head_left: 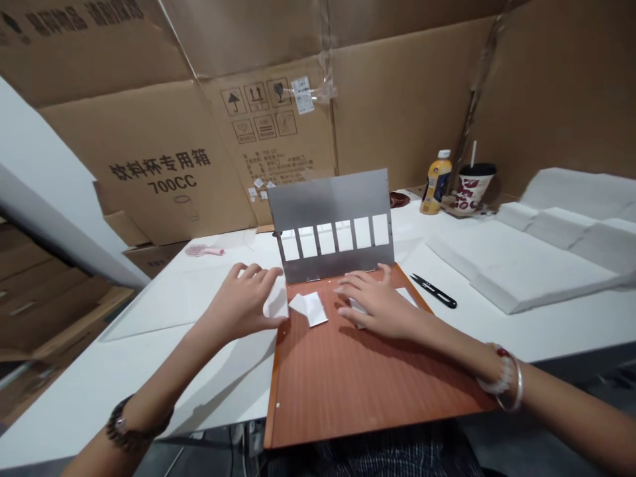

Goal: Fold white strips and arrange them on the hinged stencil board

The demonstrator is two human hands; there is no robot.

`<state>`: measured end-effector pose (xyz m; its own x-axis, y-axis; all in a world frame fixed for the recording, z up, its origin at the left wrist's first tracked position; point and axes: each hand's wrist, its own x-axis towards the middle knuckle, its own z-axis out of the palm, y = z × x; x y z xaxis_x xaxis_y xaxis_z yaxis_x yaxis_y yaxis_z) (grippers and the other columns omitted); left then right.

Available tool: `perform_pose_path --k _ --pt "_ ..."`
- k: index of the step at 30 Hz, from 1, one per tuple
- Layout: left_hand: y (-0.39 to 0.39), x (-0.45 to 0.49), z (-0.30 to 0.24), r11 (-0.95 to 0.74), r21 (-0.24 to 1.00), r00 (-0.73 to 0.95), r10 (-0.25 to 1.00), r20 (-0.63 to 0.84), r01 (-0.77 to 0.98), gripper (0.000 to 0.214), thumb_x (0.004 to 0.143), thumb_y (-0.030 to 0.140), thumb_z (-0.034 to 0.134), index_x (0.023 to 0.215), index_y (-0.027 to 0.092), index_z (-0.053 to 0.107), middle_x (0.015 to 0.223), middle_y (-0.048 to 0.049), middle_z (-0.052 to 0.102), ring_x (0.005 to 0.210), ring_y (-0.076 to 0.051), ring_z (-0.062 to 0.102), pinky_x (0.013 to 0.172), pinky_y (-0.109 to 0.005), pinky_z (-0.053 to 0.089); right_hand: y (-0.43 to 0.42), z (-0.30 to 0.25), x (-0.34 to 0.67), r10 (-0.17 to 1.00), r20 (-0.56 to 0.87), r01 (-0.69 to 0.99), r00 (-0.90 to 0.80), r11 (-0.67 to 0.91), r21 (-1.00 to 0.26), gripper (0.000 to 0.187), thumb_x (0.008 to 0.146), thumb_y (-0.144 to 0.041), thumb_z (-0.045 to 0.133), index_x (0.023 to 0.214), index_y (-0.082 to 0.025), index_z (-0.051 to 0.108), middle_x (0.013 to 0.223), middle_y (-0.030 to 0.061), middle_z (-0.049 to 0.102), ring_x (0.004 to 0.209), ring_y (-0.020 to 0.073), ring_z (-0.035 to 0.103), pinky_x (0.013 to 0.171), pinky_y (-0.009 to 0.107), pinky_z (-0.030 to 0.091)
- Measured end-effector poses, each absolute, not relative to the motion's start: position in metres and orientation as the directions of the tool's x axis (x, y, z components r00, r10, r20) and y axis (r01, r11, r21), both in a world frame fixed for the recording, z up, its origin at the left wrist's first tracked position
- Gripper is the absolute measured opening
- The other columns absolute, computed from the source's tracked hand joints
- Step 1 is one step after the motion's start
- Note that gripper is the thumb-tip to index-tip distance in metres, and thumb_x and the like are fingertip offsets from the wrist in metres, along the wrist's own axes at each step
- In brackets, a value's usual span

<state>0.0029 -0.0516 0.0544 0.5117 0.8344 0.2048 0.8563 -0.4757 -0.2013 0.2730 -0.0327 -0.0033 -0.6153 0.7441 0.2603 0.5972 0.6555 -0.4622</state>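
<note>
My left hand (pixel 248 298) is at the left edge of a reddish-brown wooden board (pixel 358 391). Its thumb and fingers are apart, curved around a white piece (pixel 278 301) that looks like paper; whether they touch it I cannot tell. My right hand (pixel 377 301) lies over the board with its fingers spread, partly covering white pieces (pixel 407 296) beneath and beside it. Between the hands, a folded-looking white piece (pixel 313 308) rests on the wood. Upright at the board's far edge stands a grey plate (pixel 330 199) with a row of several white rectangles.
Black thread snips (pixel 434 291) lie right of the board on the white table (pixel 218 377). Farther back are a yellow drink bottle (pixel 436 182), a lidded cup with straw (pixel 474 189) and white foam sheets (pixel 541 252). A pink hairbrush (pixel 203 250) lies left. Cardboard (pixel 397 99) walls the back.
</note>
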Motion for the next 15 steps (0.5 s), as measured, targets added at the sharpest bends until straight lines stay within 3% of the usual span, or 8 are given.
perform_pose_path --k 1,3,5,6,8,11,15 --pt "-0.055 0.008 0.058 -0.504 -0.176 0.532 0.823 0.197 0.846 0.062 0.066 0.055 0.069 0.111 0.016 0.05 0.102 -0.014 0.062 0.094 -0.035 0.056 0.085 -0.05 0.039 -0.028 -0.002 0.269 0.761 0.231 0.541 -0.607 0.608 -0.582 0.029 0.093 -0.039 0.047 0.113 -0.023 0.061 0.127 0.0093 0.059 0.126 0.0317 0.045 0.106 0.071 0.004" --pt "-0.061 0.02 0.058 -0.593 -0.086 0.594 0.766 0.244 0.8 0.066 0.064 0.058 0.069 0.111 0.019 0.045 0.108 -0.01 0.06 0.095 -0.03 0.055 0.084 -0.044 0.042 -0.019 -0.001 0.261 0.769 0.144 0.414 -0.623 0.48 -0.773 0.029 0.09 -0.042 0.053 0.11 -0.022 0.061 0.119 0.0093 0.063 0.114 0.0279 0.054 0.106 0.06 0.026" --pt "-0.063 0.034 0.047 -0.667 -0.039 0.638 0.693 0.336 0.744 0.066 0.063 0.054 0.071 0.112 0.022 0.041 0.106 -0.0071 0.06 0.097 -0.028 0.054 0.086 -0.045 0.041 -0.011 -0.004 0.255 0.726 0.065 0.335 -0.685 0.393 -0.856 0.03 0.085 -0.047 0.058 0.1 -0.021 0.061 0.102 0.0076 0.068 0.094 0.0218 0.063 0.089 0.043 0.047" --pt "-0.062 0.04 0.038 -0.696 -0.019 0.642 0.651 0.405 0.718 0.067 0.063 0.053 0.072 0.114 0.023 0.039 0.104 -0.0064 0.06 0.096 -0.028 0.054 0.086 -0.045 0.041 -0.008 -0.006 0.252 0.701 0.025 0.306 -0.712 0.342 -0.888 0.028 0.083 -0.047 0.06 0.092 -0.02 0.06 0.091 0.0058 0.069 0.082 0.0187 0.064 0.077 0.036 0.051" --pt "-0.058 0.048 0.018 -0.736 0.044 0.595 0.579 0.557 0.675 0.074 0.064 0.052 0.075 0.12 0.024 0.035 0.106 -0.0077 0.059 0.099 -0.028 0.053 0.086 -0.047 0.043 -0.004 -0.009 0.25 0.682 -0.057 0.227 -0.729 0.163 -0.96 0.024 0.079 -0.042 0.065 0.076 -0.02 0.055 0.072 0.0021 0.065 0.065 0.0147 0.061 0.06 0.029 0.048" --pt "-0.052 0.05 -0.012 -0.758 0.157 0.472 0.538 0.698 0.633 0.088 0.063 0.053 0.08 0.129 0.024 0.031 0.118 -0.0117 0.054 0.108 -0.029 0.05 0.09 -0.048 0.045 -0.001 -0.011 0.253 0.713 -0.111 0.092 -0.692 -0.065 -0.994 0.024 0.073 -0.031 0.071 0.067 -0.02 0.05 0.061 -0.0023 0.056 0.056 0.011 0.052 0.054 0.027 0.041" --pt "-0.051 0.045 -0.031 -0.713 0.263 0.372 0.6 0.708 0.65 0.088 0.06 0.057 0.082 0.127 0.022 0.037 0.115 -0.0112 0.053 0.104 -0.028 0.053 0.086 -0.045 0.046 0.003 -0.009 0.261 0.764 -0.078 0.092 -0.641 -0.025 -0.995 0.024 0.073 -0.03 0.072 0.064 -0.02 0.052 0.059 -0.0037 0.053 0.056 0.0097 0.047 0.055 0.026 0.035"
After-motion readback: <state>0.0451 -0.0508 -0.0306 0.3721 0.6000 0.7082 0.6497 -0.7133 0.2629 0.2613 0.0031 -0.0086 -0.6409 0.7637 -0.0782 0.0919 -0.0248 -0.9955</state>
